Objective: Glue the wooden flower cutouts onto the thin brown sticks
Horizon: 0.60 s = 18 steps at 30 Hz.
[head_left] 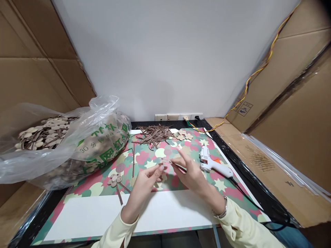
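Observation:
My left hand [147, 184] and my right hand [192, 175] meet over the middle of the table. Between their fingertips is a small flat beige piece [166, 161], seen nearly edge-on. Both hands are closed in a pinch on it; the right index finger is raised. A dark strip end seems to show by my right fingers, too small to be sure of. To the left of my left hand lies a beige flower-shaped piece [114, 180] with brown strips [119, 194] trailing from it. Right of my right hand rests a white glue gun [216, 165].
At the back lie a heap of brown strips [155, 134] and several flower-shaped pieces [184, 135]. A clear plastic bag [103, 137] of similar pieces fills the left side. Cardboard walls [292, 103] stand at both sides. The black cord [245, 194] runs along the right edge.

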Tool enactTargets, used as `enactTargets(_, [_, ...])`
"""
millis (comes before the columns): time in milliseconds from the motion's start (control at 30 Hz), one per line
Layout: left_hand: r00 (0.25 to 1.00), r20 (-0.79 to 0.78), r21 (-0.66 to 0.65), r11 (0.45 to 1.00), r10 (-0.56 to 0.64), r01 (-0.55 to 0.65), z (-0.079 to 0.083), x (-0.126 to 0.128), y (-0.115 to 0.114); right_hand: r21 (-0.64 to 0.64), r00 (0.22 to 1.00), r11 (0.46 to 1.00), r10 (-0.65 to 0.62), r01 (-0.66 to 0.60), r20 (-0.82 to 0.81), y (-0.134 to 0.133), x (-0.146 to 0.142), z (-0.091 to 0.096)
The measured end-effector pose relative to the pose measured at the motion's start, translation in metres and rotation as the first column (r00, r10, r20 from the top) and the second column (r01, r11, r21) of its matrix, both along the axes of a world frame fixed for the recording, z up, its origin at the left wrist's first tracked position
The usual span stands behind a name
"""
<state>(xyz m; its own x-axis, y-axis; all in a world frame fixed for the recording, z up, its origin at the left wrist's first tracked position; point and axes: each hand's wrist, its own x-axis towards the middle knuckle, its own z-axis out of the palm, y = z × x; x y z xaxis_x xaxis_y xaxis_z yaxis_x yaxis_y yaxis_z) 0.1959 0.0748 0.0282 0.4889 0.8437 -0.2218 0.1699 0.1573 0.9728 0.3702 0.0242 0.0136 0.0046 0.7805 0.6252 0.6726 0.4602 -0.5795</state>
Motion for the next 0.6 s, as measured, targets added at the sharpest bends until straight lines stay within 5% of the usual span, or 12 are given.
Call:
enactTargets(133, [0.992, 0.121, -0.014, 0.999, -0.038, 0.04, 0.002, 0.0, 0.001, 0.023, 0.932, 0.989, 0.128, -0.144, 0.338, -0.002, 0.002, -0.009])
enactTargets(267, [0.988, 0.151, -0.003, 1.0, 0.017, -0.016, 0.005, -0.001, 0.003, -0.034, 0.915, 0.979, 0.2, -0.201, 0.351, -0.004, 0.002, 0.002])
enactTargets(433, [0.986, 0.156, 0.064, 0.996, 0.051, -0.062, 0.007, -0.003, 0.002, -0.229, 0.961, 0.934, 0.27, -0.275, -0.051, -0.007, 0.011, 0.026])
enactTargets(600, [0.991, 0.129, 0.162, 0.987, -0.03, 0.009, 0.005, -0.003, -0.001, -0.472, 0.753, 0.693, 0.155, -0.544, -0.639, -0.003, 0.012, 0.03])
